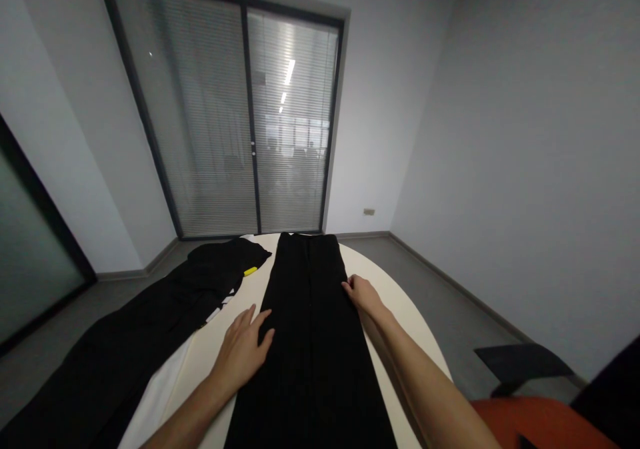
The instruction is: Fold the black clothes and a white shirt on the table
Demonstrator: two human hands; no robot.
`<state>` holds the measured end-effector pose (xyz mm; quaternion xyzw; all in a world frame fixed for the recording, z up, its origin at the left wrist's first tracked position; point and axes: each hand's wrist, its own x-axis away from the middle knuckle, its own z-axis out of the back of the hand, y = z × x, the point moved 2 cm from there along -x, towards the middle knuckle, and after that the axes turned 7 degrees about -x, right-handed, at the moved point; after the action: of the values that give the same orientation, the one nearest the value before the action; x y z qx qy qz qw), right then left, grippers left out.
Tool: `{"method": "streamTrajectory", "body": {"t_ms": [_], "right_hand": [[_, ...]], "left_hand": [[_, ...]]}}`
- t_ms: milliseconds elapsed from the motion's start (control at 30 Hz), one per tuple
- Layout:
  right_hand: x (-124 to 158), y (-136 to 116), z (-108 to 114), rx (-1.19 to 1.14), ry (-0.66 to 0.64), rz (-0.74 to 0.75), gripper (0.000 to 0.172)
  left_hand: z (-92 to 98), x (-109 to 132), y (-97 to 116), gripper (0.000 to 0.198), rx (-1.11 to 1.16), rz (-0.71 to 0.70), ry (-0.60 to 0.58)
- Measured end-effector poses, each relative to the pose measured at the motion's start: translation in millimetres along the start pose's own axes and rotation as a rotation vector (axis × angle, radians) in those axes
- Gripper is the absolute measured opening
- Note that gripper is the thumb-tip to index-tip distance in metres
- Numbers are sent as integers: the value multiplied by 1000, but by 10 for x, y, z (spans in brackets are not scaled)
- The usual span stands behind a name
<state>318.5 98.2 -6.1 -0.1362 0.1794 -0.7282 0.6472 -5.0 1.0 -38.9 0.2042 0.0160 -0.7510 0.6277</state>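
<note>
A pair of black trousers lies lengthwise on a round, cream-coloured table, waistband at the far end, legs running toward me. My left hand rests at the trousers' left edge, fingers spread, fingertips over the black cloth. On the opposite side, my right hand has its fingers and thumb drawn together at the right edge, higher up toward the waistband, pinching the cloth. The near ends of the legs run out of view at the bottom.
Another black garment lies along the table's left side and hangs past it, with white material beneath. A yellow object and small white pieces lie by it. An orange-seated chair stands at lower right. Blinds-covered glass panels face me.
</note>
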Motion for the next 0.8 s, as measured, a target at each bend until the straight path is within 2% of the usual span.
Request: {"method": "streamTrajectory", "body": {"t_ms": [133, 233, 300, 367, 400, 433, 500, 567, 667, 800], "right_hand": [[61, -23, -49, 70, 56, 21, 29], [137, -60, 24, 136, 73, 43, 32], [221, -142, 131, 140, 123, 108, 32], [347, -287, 233, 102, 116, 247, 23], [427, -380, 261, 66, 54, 341, 18], [521, -481, 265, 17, -62, 453, 14], [748, -686, 210, -102, -382, 713, 13], [967, -830, 117, -156, -626, 882, 14], [1178, -901, -15, -188, -842, 974, 21], [1250, -820, -55, -315, -992, 974, 36]], "left_hand": [[-61, -22, 26, 40, 40, -48, -5], [-45, -1, 68, 42, 46, -85, 29], [-5, 15, 90, 40, 42, -122, 61], [42, 25, 110, 37, 49, -165, 65], [62, 26, 118, 35, 57, -180, 50], [76, 25, 123, 34, 63, -187, 28], [91, 18, 125, 33, 66, -185, -13], [85, 6, 112, 33, 61, -180, -33], [41, -5, 76, 33, 66, -184, -36], [25, -13, 73, 33, 103, -199, -11]]}}
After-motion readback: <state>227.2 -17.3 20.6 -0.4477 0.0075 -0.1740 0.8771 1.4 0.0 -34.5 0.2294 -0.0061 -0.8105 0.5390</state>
